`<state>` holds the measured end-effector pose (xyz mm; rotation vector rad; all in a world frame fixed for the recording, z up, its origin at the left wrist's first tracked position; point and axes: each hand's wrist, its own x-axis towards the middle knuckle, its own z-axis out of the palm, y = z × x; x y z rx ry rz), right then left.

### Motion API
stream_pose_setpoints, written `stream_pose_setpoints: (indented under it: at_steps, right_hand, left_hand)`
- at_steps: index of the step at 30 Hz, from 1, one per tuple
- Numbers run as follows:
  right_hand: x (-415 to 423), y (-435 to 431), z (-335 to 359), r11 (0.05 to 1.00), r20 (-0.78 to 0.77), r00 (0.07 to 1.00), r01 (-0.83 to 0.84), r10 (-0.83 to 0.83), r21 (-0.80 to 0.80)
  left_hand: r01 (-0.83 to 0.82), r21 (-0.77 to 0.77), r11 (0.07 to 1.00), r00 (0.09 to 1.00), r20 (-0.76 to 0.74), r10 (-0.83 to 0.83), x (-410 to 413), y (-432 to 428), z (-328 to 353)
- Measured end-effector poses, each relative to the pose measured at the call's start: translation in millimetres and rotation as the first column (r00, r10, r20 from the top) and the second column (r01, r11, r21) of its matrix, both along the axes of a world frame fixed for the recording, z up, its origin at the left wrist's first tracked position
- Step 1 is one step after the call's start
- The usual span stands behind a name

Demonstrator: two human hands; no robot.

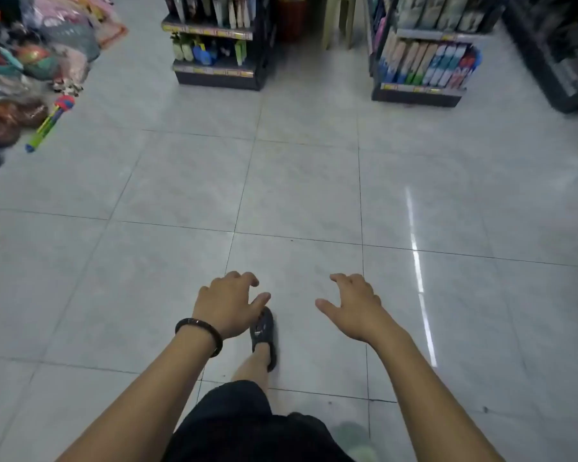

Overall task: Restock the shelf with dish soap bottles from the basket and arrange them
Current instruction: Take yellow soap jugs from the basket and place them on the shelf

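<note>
both hands hang out in front over the pale tile floor [301, 181], palms down, holding nothing. the left hand [227, 303] has its fingers loosely curled and spread, with a dark bracelet [201, 333] on its wrist. the right hand [352, 305] is just as slack, thumb pointing toward the left hand, and the two are apart. just below the left hand, a dark sandal [264, 331] is on the floor, and black shorts [247, 425] sit nearer the camera. well beyond the hands stand two low shelves [219, 45] [421, 61] of packaged goods; the blur hides whether any is dish soap. no basket or bottle shows. toys [30, 71] pile up far left of the hands.
</note>
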<state>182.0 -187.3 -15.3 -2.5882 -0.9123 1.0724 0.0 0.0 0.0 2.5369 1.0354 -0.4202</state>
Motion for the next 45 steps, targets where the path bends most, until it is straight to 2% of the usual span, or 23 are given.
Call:
stream_pose_setpoints:
  at_steps: [4,9,13,17,21,26,31,40,45]
  right_hand:
    - [47,58,-13,1.000,-0.037,0.999,-0.004,0.004,-0.021]
    - [117,137,4,0.993,0.004,0.997,-0.074,0.075,-0.093]
    - [173,192,10,0.999,0.020,1.000,-0.004,0.005,-0.048]
    - [220,234,6,1.000,0.008,1.000,0.013,-0.013,-0.021]
    - [278,275,-7,1.000,-0.025,1.000,-0.004,0.003,-0.021]
    - [382,332,-20,0.994,0.013,0.997,-0.070,0.071,-0.087]
    - [489,386,-14,0.988,-0.044,0.993,-0.113,0.109,-0.103]
    - [655,503,-12,0.992,-0.042,0.994,-0.107,0.104,-0.062]
    - [737,591,-25,0.985,-0.059,0.989,-0.143,0.138,-0.095]
  left_hand:
    - [-0.019,-0.055,0.998,1.000,0.004,0.019,48,68,-16]
    - [-0.039,-0.088,0.995,0.999,-0.017,0.038,119,170,-4]
    - [0.014,-0.055,0.998,0.999,0.038,-0.012,179,234,6]
    - [0.041,-0.083,0.996,0.999,0.014,-0.040,240,274,6]
    - [0.092,-0.041,0.995,0.995,-0.021,-0.093,311,305,0]
    - [0.126,-0.015,0.992,0.990,-0.059,-0.127,413,350,-4]
    - [0.125,-0.068,0.990,0.983,-0.126,-0.133,506,397,4]
    - [0.026,-0.054,0.998,0.998,-0.047,-0.029,638,506,2]
    - [0.031,-0.079,0.996,1.000,0.005,-0.031,728,594,-15]
